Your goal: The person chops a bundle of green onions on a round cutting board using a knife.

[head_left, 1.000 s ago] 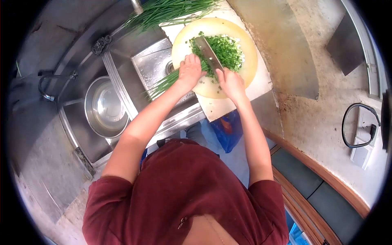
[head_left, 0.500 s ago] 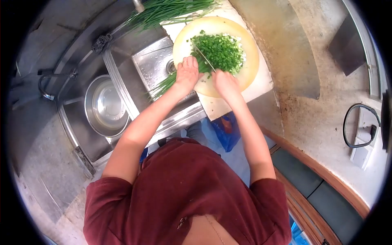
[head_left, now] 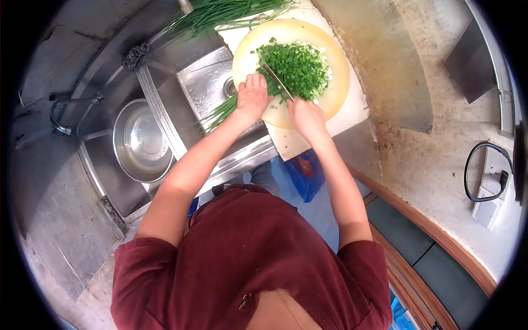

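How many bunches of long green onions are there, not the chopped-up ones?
2. One green onion bunch is under the left hand, its tails over the sink basin; another bunch lies beyond the round cutting board, at the picture's top. More could be hidden.

From overhead, the camera faces down at hands [head_left: 253,99].

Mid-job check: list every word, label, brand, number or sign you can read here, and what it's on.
No text can be read.
Small pale mark on the dark red shirt: too small to tell whether it is lettering.
Knife, round board and white strip by the black cord: nothing legible.
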### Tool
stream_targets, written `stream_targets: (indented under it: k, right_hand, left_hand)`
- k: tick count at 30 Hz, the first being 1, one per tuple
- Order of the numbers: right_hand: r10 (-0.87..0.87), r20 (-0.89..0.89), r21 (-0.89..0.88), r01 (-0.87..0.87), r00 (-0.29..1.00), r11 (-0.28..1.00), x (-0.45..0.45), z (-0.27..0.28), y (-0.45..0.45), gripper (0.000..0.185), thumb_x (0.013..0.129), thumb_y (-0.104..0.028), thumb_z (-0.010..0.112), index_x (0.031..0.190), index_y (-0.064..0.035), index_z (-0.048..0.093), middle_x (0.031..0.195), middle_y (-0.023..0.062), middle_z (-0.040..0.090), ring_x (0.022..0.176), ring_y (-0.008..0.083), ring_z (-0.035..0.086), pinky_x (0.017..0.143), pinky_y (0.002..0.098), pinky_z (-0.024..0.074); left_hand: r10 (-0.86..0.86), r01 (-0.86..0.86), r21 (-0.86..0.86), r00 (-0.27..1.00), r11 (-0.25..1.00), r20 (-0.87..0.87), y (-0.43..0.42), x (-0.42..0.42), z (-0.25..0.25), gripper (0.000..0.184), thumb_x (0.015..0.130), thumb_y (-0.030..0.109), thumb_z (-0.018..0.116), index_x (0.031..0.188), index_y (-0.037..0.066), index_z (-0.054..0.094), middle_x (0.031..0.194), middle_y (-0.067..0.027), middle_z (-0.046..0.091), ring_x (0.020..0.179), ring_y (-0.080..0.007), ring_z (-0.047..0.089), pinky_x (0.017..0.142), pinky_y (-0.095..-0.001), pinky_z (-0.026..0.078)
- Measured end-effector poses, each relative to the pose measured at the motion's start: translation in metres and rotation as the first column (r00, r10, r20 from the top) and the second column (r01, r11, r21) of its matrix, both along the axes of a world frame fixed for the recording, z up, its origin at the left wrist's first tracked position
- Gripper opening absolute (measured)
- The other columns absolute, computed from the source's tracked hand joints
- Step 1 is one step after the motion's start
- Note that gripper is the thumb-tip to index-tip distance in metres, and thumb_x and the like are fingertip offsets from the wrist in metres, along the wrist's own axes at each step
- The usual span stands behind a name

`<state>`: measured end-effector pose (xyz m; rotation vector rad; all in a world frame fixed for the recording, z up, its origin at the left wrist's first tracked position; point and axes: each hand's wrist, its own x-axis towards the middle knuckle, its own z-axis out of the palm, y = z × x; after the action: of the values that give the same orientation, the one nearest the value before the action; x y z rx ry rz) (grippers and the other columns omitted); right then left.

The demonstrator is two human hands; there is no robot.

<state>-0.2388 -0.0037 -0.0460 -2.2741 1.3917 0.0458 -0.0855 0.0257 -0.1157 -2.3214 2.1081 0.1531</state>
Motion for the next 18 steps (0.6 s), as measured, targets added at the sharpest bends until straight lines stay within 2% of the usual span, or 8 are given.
stream_targets:
  k: [3,6,10,13,18]
  right_hand:
    - [0.0,0.064,-0.041,0.002,0.998,0.999,0.024,-0.02,-0.02,0.035,0.092,-0.03,0.047,0.079,-0.0006,0.061,0.073,0.0233,0.063,0.074,0.0401,0.062,0.068,0.0481,0.048]
    - [-0.028,0.112,0.064,0.021,0.993,0.998,0.016,-0.009,-0.031,0.034,0.092,-0.029,0.045,0.083,-0.0004,0.062,0.073,0.0241,0.063,0.076,0.0404,0.063,0.071,0.0492,0.0485]
    - [-0.027,0.025,0.046,0.026,0.999,0.999,-0.004,0.024,-0.006,0.035,0.093,-0.03,0.044,0.083,-0.0006,0.062,0.074,0.024,0.063,0.076,0.0406,0.063,0.071,0.0494,0.0487]
    - [0.018,-0.05,0.0,-0.018,0.999,1.0,-0.007,0.009,0.003,0.034,0.092,-0.028,0.047,0.08,0.0006,0.06,0.07,0.022,0.062,0.07,0.0416,0.062,0.068,0.0489,0.0483]
    - [-0.017,0.042,0.017,0.016,0.999,1.0,0.029,-0.014,-0.02,0.034,0.092,-0.029,0.048,0.081,0.0004,0.062,0.078,0.0237,0.064,0.078,0.0408,0.063,0.071,0.0488,0.0487]
  left_hand:
    - [0.009,-0.007,0.089,1.0,0.996,-0.02,-0.003,-0.002,0.005,0.072,0.077,0.043,0.064,0.124,-0.007,0.04,0.114,-0.0143,0.046,0.11,-0.0263,0.043,0.083,-0.0373,0.043]
    - [0.024,-0.02,0.084,0.998,0.996,-0.052,-0.002,0.0,0.009,0.073,0.077,0.043,0.065,0.125,-0.007,0.04,0.114,-0.0144,0.045,0.11,-0.0263,0.043,0.084,-0.0366,0.043]
    - [0.019,-0.018,0.04,0.999,0.999,-0.048,-0.001,0.0,0.003,0.073,0.077,0.042,0.065,0.125,-0.007,0.039,0.115,-0.0143,0.045,0.11,-0.0265,0.042,0.086,-0.0378,0.042]
    - [0.048,-0.043,0.084,0.997,0.996,-0.061,-0.002,-0.002,0.004,0.074,0.077,0.041,0.065,0.126,-0.007,0.038,0.116,-0.0145,0.044,0.11,-0.0266,0.042,0.086,-0.0383,0.042]
    - [0.045,-0.041,0.063,0.998,0.997,-0.053,-0.004,-0.004,0.002,0.071,0.077,0.04,0.065,0.124,-0.007,0.039,0.115,-0.0148,0.044,0.109,-0.0272,0.043,0.085,-0.0389,0.042]
